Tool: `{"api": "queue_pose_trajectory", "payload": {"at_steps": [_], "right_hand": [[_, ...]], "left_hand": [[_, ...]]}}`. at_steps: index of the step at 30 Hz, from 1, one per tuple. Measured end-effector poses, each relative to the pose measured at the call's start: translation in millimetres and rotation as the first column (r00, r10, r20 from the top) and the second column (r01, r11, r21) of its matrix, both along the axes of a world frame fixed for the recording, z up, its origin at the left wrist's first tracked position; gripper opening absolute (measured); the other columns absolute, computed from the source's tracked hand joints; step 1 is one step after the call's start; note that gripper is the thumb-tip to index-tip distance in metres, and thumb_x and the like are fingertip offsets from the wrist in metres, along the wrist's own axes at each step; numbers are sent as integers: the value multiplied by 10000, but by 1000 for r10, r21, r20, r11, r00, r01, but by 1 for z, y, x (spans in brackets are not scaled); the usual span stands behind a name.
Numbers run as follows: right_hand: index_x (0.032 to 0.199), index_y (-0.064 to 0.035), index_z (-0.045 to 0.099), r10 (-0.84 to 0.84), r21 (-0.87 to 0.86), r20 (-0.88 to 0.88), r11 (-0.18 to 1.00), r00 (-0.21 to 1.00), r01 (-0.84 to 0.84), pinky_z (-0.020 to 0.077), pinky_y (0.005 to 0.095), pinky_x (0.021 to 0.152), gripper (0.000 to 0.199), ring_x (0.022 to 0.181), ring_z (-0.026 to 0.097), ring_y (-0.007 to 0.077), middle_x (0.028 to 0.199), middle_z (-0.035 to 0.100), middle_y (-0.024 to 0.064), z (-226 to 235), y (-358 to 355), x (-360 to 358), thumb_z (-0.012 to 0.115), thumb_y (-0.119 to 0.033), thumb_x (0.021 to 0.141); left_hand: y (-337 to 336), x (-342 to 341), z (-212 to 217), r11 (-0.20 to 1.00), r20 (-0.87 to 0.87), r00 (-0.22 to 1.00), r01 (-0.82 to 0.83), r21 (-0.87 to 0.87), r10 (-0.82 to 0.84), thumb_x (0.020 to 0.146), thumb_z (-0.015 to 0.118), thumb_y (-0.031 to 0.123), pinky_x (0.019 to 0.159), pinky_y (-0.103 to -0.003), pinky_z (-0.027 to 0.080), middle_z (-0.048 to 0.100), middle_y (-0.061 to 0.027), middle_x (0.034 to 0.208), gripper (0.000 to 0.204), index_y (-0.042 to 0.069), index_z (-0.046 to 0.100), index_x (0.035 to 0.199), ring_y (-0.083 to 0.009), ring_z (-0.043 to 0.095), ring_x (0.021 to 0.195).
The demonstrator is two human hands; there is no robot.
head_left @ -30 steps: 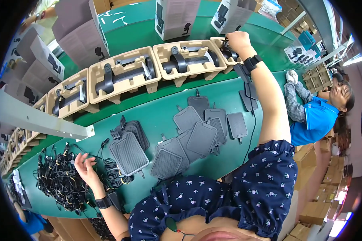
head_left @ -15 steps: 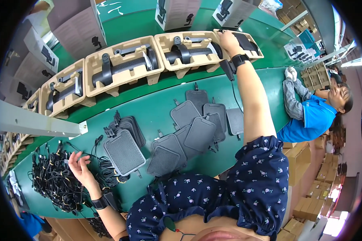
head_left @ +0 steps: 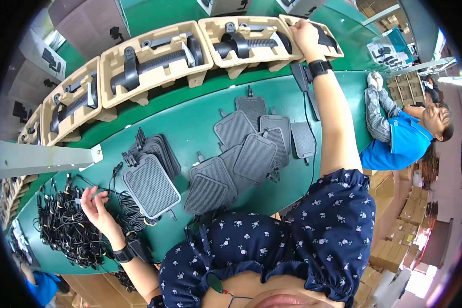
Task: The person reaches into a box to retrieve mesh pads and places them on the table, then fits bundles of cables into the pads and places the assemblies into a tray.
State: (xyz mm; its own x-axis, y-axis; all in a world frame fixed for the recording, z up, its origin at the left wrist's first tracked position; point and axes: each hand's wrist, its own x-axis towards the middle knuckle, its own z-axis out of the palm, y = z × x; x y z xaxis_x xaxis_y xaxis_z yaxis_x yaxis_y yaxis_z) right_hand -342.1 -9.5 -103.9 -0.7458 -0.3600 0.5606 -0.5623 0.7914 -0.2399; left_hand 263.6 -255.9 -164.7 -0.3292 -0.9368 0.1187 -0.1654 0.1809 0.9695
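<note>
My right hand reaches far forward to the moulded pulp tray at the right end of the row. Its fingers are bent together over the tray's left side, and what they grip is hidden. A dark flat piece lies in that tray, partly covered by the hand. Below my right wrist are a black box-shaped part and a thin black cable. My left hand is open, loosely curled and holding nothing, above the right edge of a heap of bundled black cables.
Grey mesh-faced panels lie in a left stack and a middle spread. More pulp trays hold black tubular parts. A metal post juts in from the left. A co-worker in blue sits at the right.
The view has shifted, so the trays appear higher. My right hand stays at the end tray and now covers more of the dark piece. My left hand is nearly unchanged, still over the cables.
</note>
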Motion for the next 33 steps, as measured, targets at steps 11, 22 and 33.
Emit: {"api": "queue_pose_trajectory", "payload": {"at_steps": [11, 22, 33], "right_hand": [[859, -100, 656, 22, 294, 18, 955, 1000, -26, 476, 354, 697, 267, 770, 612, 303, 788, 643, 122, 2, 16, -20, 580, -338, 767], [1190, -164, 479, 148, 412, 92, 895, 985, -173, 442, 425, 795, 349, 965, 554, 360, 1042, 586, 185, 29, 0, 30, 380, -177, 855], [1255, -115, 445, 951, 321, 272, 53, 146, -946, 333, 436, 972, 722, 1187, 397, 328, 1321, 402, 118, 53, -90, 321, 678, -338, 609]], "left_hand": [[-5, 8, -3, 999, 34, 999, 3, -45, -1, 899, 459, 58, 721, -242, 437, 540, -101, 1061, 245, 3, 460, 1138, -144, 561, 824], [46, -8, 43, 857, 271, 961, 181, -483, -51, 834, 465, -38, 878, -344, 391, 540, -129, 1033, 160, 7, 542, 968, -260, 511, 998], [81, 31, 50, 751, 671, 727, 522, -404, -144, 667, 697, 139, 904, -397, 370, 516, -110, 1149, 507, 38, 508, 1127, -306, 471, 1066]]}}
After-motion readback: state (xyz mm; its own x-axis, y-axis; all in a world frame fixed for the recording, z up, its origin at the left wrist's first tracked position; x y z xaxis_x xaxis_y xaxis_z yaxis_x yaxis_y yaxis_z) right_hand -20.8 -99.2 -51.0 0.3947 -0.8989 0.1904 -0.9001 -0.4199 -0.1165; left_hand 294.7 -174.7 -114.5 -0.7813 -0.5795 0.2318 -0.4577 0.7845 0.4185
